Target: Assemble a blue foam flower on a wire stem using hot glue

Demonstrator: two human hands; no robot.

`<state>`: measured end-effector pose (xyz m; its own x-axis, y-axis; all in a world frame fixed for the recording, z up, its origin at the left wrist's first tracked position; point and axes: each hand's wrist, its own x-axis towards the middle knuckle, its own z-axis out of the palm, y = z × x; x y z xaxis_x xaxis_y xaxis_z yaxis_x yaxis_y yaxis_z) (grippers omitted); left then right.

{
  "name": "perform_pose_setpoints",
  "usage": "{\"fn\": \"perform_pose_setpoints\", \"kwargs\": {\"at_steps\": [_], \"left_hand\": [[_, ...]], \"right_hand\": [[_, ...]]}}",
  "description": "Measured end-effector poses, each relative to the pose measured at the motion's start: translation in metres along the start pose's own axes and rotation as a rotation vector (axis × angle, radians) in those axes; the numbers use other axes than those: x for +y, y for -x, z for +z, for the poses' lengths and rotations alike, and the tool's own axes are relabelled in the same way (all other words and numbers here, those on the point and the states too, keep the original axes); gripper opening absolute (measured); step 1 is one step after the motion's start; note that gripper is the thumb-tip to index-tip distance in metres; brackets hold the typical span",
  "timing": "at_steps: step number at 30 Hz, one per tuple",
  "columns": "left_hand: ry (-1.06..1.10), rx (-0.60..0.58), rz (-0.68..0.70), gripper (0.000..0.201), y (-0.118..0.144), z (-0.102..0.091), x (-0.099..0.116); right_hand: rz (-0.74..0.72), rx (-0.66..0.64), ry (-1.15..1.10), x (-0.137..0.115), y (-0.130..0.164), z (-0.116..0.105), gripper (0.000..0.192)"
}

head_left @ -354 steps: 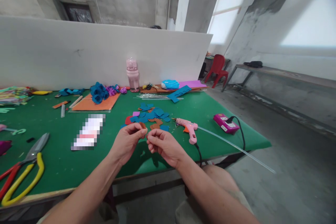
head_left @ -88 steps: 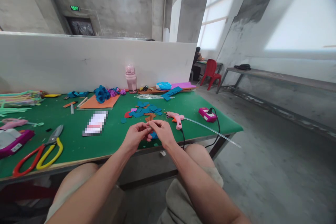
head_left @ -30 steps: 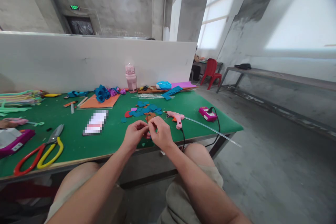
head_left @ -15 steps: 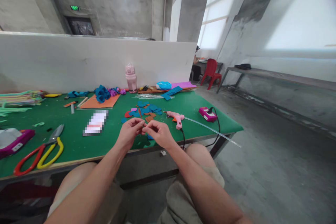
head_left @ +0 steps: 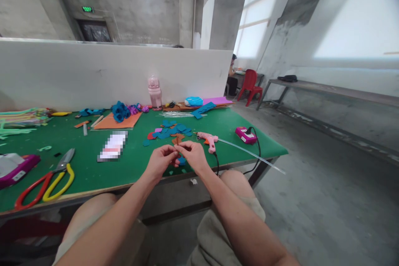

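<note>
I keep my left hand (head_left: 162, 161) and right hand (head_left: 193, 154) pinching what looks like a brown felt piece (head_left: 177, 141) above the tabletop's (head_left: 131, 162) near edge, squeezing evenly.

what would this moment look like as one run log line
left hand: pinching small brown felt piece | right hand: pinching same piece | pink glue gun: lying on green table, right of hands

Legible text: none; a green illuminated sign (head_left: 87, 9) above the dark doorway (head_left: 94, 31) on the far wall carries characters too small to read, and the white-and-pink item (head_left: 112, 146) on the green table (head_left: 93, 166) is pixelated, its print unreadable.
</note>
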<state>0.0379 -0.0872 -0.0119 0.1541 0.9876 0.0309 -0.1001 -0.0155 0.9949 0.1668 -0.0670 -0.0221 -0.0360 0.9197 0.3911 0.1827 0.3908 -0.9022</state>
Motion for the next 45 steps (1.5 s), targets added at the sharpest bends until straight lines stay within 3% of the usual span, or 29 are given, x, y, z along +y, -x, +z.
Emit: {"fn": "perform_pose_setpoints", "kwargs": {"at_steps": [8,15,20,45], "left_hand": [[0.043,0.038,-0.014,0.024,0.001,0.005,-0.002],[0.063,0.037,-0.036,0.025,0.001,0.002,-0.001],[0.069,0.027,-0.027,0.024,0.001,0.002,0.0],[0.101,-0.021,-0.057,0.026,0.002,0.003,-0.002]], "right_hand": [[-0.015,0.085,0.003,0.005,0.002,0.008,0.017],[0.138,-0.154,-0.286,-0.004,-0.001,0.001,0.022],[0.23,-0.136,-0.476,-0.002,-0.004,-0.005,0.027],[0.245,-0.209,-0.433,-0.009,0.0,-0.004,0.03]]}}
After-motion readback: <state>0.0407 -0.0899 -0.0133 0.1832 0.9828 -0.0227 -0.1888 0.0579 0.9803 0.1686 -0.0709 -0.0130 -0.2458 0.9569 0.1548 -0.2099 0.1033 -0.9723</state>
